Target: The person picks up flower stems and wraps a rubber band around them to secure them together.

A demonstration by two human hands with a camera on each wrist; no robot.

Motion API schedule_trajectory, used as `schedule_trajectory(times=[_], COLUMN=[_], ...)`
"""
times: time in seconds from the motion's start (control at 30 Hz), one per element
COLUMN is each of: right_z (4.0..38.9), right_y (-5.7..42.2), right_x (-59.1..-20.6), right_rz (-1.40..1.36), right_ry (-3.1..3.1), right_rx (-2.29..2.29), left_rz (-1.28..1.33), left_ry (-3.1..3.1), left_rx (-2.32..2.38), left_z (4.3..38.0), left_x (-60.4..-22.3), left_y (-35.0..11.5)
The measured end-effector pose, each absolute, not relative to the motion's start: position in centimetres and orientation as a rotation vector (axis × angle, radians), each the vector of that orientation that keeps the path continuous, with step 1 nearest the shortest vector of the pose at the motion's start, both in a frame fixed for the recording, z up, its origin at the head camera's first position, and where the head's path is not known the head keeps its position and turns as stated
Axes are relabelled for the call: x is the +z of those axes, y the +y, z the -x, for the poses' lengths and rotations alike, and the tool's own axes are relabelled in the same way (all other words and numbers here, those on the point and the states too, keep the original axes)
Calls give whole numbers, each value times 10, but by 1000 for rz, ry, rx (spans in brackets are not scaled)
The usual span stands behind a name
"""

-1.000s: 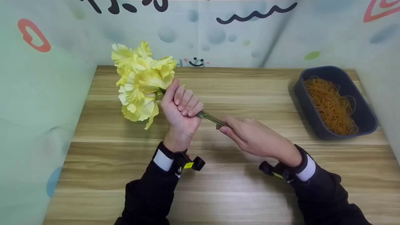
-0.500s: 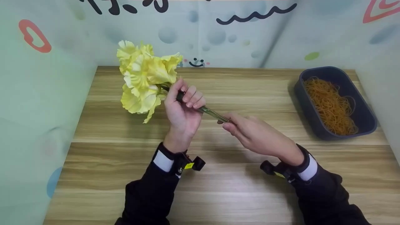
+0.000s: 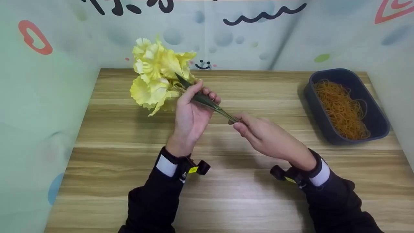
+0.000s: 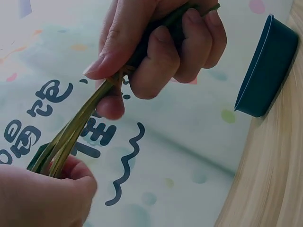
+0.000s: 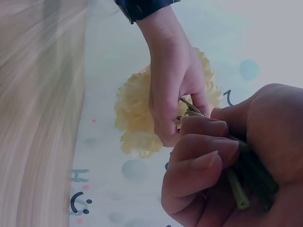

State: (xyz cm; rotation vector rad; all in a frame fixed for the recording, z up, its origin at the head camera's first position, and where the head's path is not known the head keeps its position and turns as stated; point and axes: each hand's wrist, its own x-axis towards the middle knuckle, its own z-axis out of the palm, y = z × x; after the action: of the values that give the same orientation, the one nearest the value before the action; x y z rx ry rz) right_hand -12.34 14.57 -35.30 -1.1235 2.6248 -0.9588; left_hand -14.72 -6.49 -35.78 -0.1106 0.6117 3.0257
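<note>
A bunch of frilled yellow flowers (image 3: 157,64) is held off the table, heads to the upper left and stems slanting to the lower right. My left hand (image 3: 192,118) cradles the stems and a dark green leaf (image 3: 202,98) below the blooms, palm up, thumb along the near side. Further down, my right hand (image 3: 271,139) grips the lower stems between thumb and curled fingers. Cut stem ends (image 5: 241,198) show against its palm in the right wrist view. In the left wrist view a thin brown rubber band (image 4: 124,72) loops round the stems beside the right thumb.
A dark blue plastic bin (image 3: 326,132) stands at the table's right, with a heap of tan rubber bands (image 3: 343,113) inside. Behind the wooden table (image 3: 233,200) rises a printed cloth wall (image 3: 233,55). Both wrists wear small black cameras.
The flower heads have moved right and slightly up. My left hand's fist has loosened, baring the leaf under its thumb. My right hand has shifted slightly up and right with the stems.
</note>
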Motion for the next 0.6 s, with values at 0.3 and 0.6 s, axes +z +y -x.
schedule_trajectory(times=[0.3,0.6], right_z=[127,126], right_y=[141,144], right_x=[-368,-376], right_rz=[903,627], right_ry=[2505,1981], right_rx=[-1251,-1737], left_rz=[17,-201], left_ry=[778,1132], left_rx=[2891,2736], left_z=[149,150], left_x=[-364,-366], left_y=[-64,-68])
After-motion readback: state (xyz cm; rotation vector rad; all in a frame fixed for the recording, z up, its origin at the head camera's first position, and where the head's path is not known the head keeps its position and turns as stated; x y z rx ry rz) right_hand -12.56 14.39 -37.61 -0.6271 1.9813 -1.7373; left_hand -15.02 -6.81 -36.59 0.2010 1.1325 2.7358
